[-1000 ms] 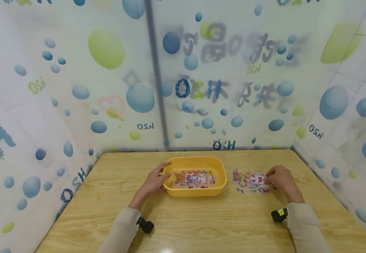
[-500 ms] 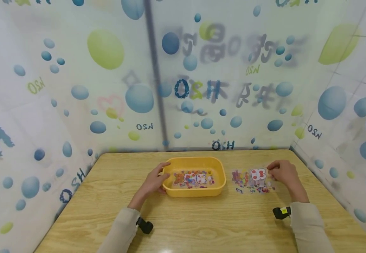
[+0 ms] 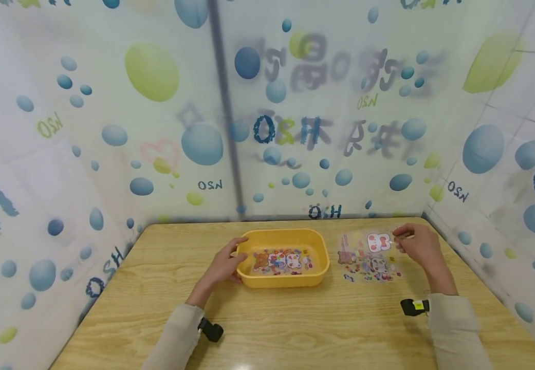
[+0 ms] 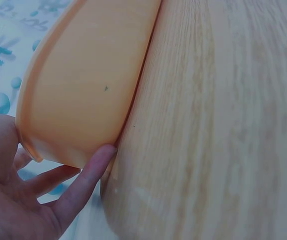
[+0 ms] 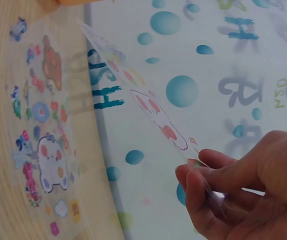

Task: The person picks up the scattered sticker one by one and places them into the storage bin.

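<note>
My left hand [image 3: 223, 263] grips the left end of a yellow plastic basin [image 3: 281, 281], thumb over the rim and fingers along the outside wall. Inside the basin lies a clear sticker sheet [image 3: 276, 260] with bear and bunny faces. To the right, my right hand [image 3: 419, 245] pinches the edge of another clear sticker sheet [image 5: 156, 117] between thumb and fingers. This sheet hangs tilted, raised off the table. Below it, a further sticker sheet [image 5: 52, 162] with a brown bear and a white face lies flat on the wood.
The wooden table [image 3: 286, 324] runs back to a curtain-like wall [image 3: 267, 169] printed with bubbles and letters. Similar printed walls stand at left and right. A small black camera [image 3: 211, 330] is strapped to the left wrist, another black camera [image 3: 412, 307] to the right.
My right hand has risen and moved slightly back and right, lifting the pinched sticker sheet off the one beneath, which now shows more. My left hand and the basin stay put.
</note>
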Demonstrator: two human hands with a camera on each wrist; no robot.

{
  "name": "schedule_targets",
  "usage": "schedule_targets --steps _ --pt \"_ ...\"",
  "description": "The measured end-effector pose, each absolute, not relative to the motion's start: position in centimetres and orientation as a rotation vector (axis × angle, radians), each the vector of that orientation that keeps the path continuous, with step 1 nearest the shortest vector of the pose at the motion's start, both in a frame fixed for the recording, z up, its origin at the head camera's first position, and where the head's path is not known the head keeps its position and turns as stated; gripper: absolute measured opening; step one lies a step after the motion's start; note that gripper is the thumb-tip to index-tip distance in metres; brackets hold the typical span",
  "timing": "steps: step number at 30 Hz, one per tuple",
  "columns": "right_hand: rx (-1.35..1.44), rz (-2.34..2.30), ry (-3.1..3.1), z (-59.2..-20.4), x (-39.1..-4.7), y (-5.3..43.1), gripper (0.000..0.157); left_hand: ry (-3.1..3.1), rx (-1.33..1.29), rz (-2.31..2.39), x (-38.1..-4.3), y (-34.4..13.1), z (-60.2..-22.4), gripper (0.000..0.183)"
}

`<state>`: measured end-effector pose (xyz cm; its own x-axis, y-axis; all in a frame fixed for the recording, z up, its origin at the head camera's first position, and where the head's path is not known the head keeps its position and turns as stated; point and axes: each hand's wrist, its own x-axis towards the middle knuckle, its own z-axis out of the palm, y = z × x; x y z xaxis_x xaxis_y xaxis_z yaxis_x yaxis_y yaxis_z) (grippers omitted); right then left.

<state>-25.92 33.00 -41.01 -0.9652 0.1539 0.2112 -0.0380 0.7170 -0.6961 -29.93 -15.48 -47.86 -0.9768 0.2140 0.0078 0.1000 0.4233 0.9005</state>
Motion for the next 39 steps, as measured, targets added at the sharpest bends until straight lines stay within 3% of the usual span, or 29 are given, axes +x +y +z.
schedule_targets --steps 21,39 --pt "0.037 1.036 -2.544 -39.4 -25.6 30.6 0.016 2.547 0.241 1.624 -29.6 -15.9 -48.3 0.046" --pt "0.223 1.010 -2.696 -38.9 -27.6 21.1 0.017 2.540 0.275 1.618 -30.2 -15.6 -48.0 0.048"
